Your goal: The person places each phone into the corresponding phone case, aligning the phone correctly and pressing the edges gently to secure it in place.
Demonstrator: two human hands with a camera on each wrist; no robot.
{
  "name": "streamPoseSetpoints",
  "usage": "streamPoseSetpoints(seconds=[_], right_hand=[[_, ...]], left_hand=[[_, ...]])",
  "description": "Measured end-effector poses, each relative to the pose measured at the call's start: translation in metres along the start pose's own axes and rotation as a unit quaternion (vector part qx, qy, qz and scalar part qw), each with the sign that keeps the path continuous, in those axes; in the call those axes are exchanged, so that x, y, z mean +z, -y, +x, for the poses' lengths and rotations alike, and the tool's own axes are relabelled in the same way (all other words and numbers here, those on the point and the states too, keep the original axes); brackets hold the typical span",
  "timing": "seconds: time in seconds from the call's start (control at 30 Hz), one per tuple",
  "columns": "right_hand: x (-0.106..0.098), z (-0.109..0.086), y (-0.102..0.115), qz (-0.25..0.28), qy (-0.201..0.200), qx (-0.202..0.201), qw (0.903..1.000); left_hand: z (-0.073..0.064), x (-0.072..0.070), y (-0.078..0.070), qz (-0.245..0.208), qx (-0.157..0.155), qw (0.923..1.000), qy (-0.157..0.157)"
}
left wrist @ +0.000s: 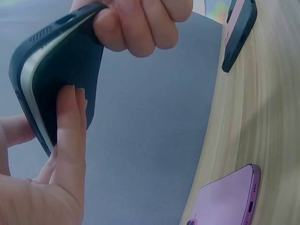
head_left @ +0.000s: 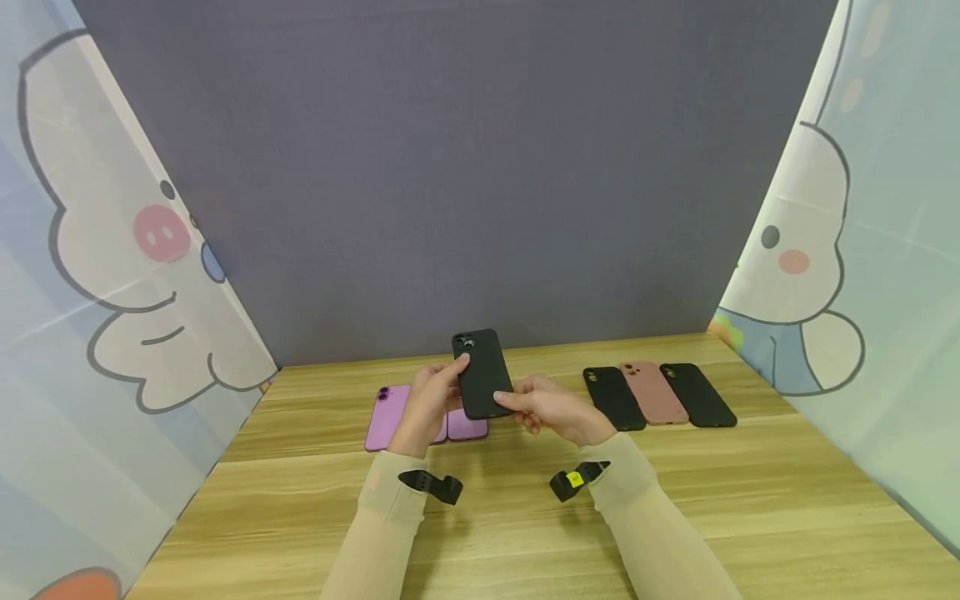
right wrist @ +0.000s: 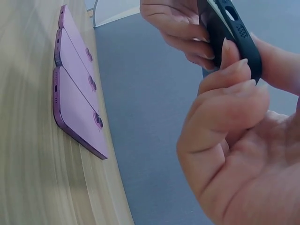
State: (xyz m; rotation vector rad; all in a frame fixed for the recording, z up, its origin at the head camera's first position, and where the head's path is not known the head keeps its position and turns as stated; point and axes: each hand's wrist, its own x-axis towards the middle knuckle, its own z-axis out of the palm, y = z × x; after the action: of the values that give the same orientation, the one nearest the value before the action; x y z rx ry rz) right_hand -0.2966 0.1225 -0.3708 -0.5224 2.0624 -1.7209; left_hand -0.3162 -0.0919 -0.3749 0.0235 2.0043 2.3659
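Wooden tabletop (head_left: 285, 500), grey backdrop (head_left: 480, 167), black case (head_left: 485, 375)

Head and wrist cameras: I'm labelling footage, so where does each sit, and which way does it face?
Head: worn on the head, facing forward and down at the black phone case; both forearms, the left hand and right hand show.
Left wrist: on that wrist, facing the case's underside and the grey panel; both hands partly show.
Right wrist: on that wrist, facing the case's edge and panel, three purple phones at picture left; both hands partly show.
Both wrist views share case, panel and hands.
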Motion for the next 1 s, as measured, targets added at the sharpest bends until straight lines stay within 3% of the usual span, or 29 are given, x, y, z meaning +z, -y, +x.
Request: streamPoseSetpoints(seconds=[0.2, 0.43, 0.6, 0.8, 1.0], right_hand=[[0.0, -0.0009, 0.0004, -0.005, -0.003, 0.0, 1.0], [0.0009, 0.0025, -0.0005, -0.002, -0.075, 0.003, 0.9972], [0.0029, 0.0037, 0.0005, 0.024, -0.103, 0.01, 0.9943], [0.0027, 0.0034, 0.0009, 0.058, -0.104, 0.002, 0.9929], [-0.005, 0.0016, -0.0012, 0.038, -0.088, -0.008, 0.9954]], left_hand=[[-0.0021, -0.0022, -0.0019, 0.002, -0.002, 1.0, 0.001], [-0.0013, -0.0029, -0.0028, -0.004, 0.009, 0.9999, 0.003], [0.0003, -0.0022, -0.002, -0.018, 0.015, 0.9997, 0.001], [0.0002, -0.0012, -0.0011, -0.039, 0.021, 0.999, 0.003], [-0.0023, 0.0002, -0.0028, -0.049, 0.022, 0.9984, 0.018]])
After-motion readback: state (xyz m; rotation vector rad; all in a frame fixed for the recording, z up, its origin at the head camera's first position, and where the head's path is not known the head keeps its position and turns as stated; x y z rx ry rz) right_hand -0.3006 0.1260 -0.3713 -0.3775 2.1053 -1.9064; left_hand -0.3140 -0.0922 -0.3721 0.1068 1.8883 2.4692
